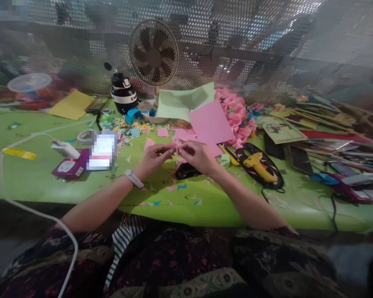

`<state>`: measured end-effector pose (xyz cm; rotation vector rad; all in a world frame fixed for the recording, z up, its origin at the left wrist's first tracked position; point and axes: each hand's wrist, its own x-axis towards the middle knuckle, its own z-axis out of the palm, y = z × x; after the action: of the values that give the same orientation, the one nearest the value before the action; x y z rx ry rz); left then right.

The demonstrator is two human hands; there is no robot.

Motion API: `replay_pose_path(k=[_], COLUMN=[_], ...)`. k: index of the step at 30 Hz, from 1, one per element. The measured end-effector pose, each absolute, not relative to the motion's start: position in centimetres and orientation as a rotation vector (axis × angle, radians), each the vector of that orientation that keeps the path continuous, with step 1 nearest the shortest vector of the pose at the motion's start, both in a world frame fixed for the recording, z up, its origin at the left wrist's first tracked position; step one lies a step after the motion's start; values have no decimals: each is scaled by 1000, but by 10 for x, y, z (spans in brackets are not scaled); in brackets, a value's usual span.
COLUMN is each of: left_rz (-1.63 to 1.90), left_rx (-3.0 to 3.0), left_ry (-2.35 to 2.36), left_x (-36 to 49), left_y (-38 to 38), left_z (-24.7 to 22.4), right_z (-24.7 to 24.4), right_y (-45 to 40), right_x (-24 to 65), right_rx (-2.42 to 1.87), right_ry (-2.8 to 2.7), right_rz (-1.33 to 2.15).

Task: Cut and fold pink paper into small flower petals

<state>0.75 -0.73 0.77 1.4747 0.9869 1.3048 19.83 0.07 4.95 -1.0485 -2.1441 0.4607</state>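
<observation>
Between the fingertips of both hands is a small piece of pink paper (177,148), mostly hidden by the fingers. My left hand (155,158), with a pale watch on its wrist, pinches it from the left. From the right, my right hand (197,156) pinches it too. A black object (186,171), perhaps a stapler, lies on the table just below my right hand. Cut pink paper pieces (163,132) are scattered beyond the hands. A larger pink sheet (211,124) rests on a pale green sheet (185,101) behind my right hand.
Pink paper flowers (234,111) are heaped at the back. A yellow glue gun (261,166) and a yellow cutter (229,154) lie right. To the left are a lit phone (101,152) and a purple socket box (69,165). A fan (154,54) and a dark bottle (123,94) stand behind.
</observation>
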Motion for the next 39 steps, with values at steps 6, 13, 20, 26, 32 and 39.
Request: replay_pose_path(k=[6, 13, 20, 26, 32, 39], left_rz=[1504, 1249, 1275, 1280, 1225, 1250], left_rx=[1419, 1314, 1246, 1169, 1110, 1205], left_ry=[1057, 921, 912, 867, 841, 867], left_x=[2, 3, 1, -1, 0, 1], left_y=[-6, -13, -9, -7, -12, -11], left_z=[19, 25, 22, 19, 24, 20], right_z=[52, 45, 43, 53, 56, 56], right_y=[4, 13, 15, 9, 4, 2], right_x=[200, 203, 202, 200, 199, 197], right_rx=[-988, -946, -899, -881, -917, -900], right_ry=[-2018, -1903, -1840, -1770, -1761, -1733], right_rz=[785, 950, 1043, 1244, 1297, 1347])
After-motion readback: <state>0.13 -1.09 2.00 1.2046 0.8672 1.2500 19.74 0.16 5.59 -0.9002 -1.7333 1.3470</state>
